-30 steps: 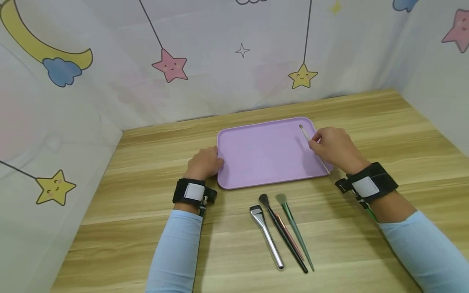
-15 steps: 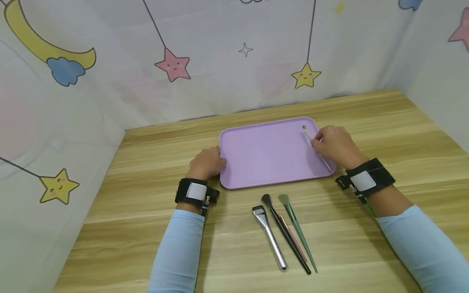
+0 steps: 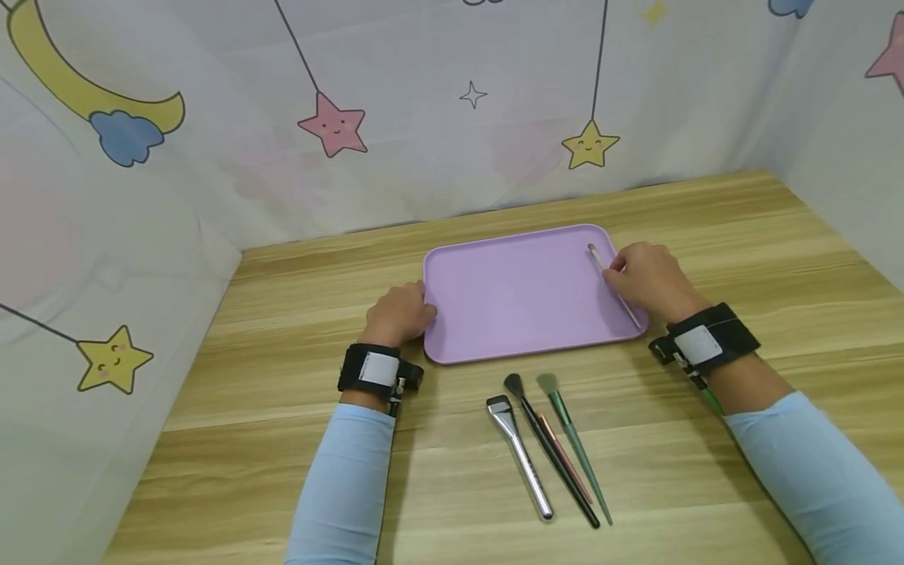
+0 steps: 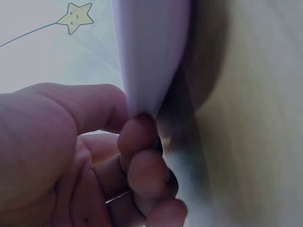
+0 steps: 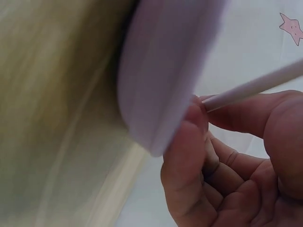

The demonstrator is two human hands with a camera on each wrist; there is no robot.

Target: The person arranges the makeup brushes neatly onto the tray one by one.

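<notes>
A purple tray (image 3: pixel 515 294) lies on the wooden table. At its left edge my left hand (image 3: pixel 399 314) pinches the rim between thumb and fingers; the left wrist view shows the tray wall (image 4: pixel 151 52) between them. My right hand (image 3: pixel 653 278) is over the tray's right edge and pinches a thin white makeup brush (image 3: pixel 628 311) by its handle. In the right wrist view the handle (image 5: pixel 255 87) comes out between thumb and forefinger. The brush's small brown tip points to the tray's far right corner. Whether the brush touches the tray, I cannot tell.
In front of the tray lie several makeup brushes: a silver flat one (image 3: pixel 521 459), a black one (image 3: pixel 554 455), a copper-coloured one (image 3: pixel 565 459) partly under the black one, and a green one (image 3: pixel 575 447). A printed curtain (image 3: pixel 424 180) borders the table's back and sides.
My right hand has lowered the white brush toward the tray's right side, and its tip has shifted slightly right. The left hand stays on the rim. The head view has shifted slightly.
</notes>
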